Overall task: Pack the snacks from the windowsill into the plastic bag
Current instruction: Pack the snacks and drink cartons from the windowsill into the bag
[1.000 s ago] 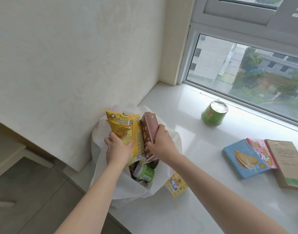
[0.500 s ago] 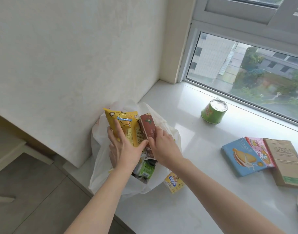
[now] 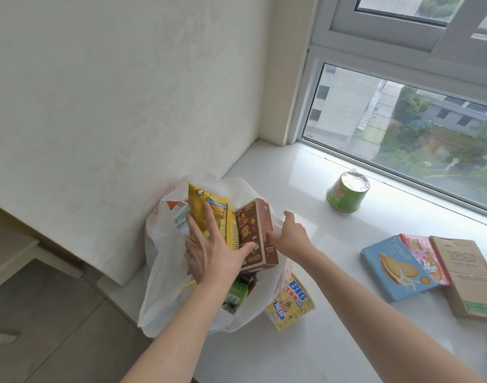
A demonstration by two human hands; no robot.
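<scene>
A white plastic bag (image 3: 165,280) stands at the left end of the windowsill (image 3: 305,344), stuffed with snacks. A yellow snack pouch (image 3: 209,208) and a brown carton (image 3: 260,233) stick up out of its mouth, with a green cup (image 3: 236,294) lower inside. My left hand (image 3: 214,252) lies flat with straight fingers against the yellow pouch, its thumb on the brown carton. My right hand (image 3: 287,237) touches the carton's right side with loose fingers. A yellow "BIG" cup (image 3: 290,305) lies on the sill against the bag.
A green foil-lidded cup (image 3: 347,193) stands near the window. At the right lie a blue biscuit box (image 3: 394,266), a pink snack pack (image 3: 424,255) and a brown cardboard box (image 3: 466,275). The wall is close behind the bag; the sill drops to the floor on the left.
Both hands have let go of the pouch and carton. My left hand has flattened against the pouch; my right hand has opened and slid to the carton's right side.
</scene>
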